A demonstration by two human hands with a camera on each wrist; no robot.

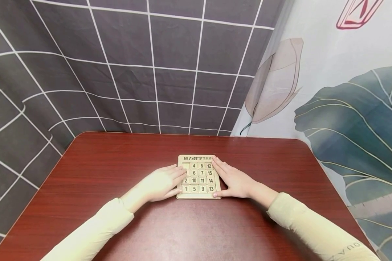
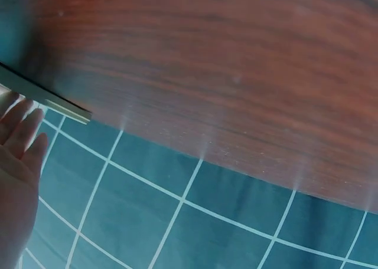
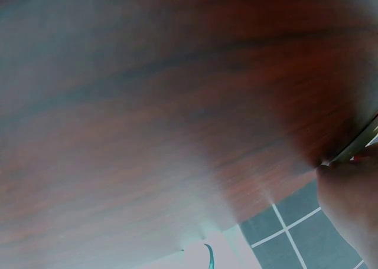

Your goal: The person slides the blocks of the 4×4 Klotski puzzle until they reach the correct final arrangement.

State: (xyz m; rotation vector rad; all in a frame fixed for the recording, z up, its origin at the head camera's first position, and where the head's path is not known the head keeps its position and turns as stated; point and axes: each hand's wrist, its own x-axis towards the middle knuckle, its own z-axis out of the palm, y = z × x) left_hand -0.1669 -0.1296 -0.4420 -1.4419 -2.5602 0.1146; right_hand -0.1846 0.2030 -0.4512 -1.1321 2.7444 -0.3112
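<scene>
A wooden sliding number puzzle (image 1: 199, 196) lies flat on the table, its numbered tiles in a square grid. The top-left cell has no tile in it. My left hand (image 1: 160, 184) reaches over the puzzle's left side, fingertips on the left column just below that cell; the tile under them is hidden. At the right side, my right hand (image 1: 236, 183) rests with straight fingers along the upper right edge and the thumb on the lower right corner. The left wrist view catches the puzzle's edge (image 2: 68, 110) beside the fingers; the right wrist view has only a sliver.
A reddish-brown wood table (image 1: 124, 156) with rounded far corners bears the puzzle. Behind it hangs a dark grey cloth (image 1: 176, 40) with a white grid. To the right is a pale curtain (image 1: 326, 54) with leaf prints.
</scene>
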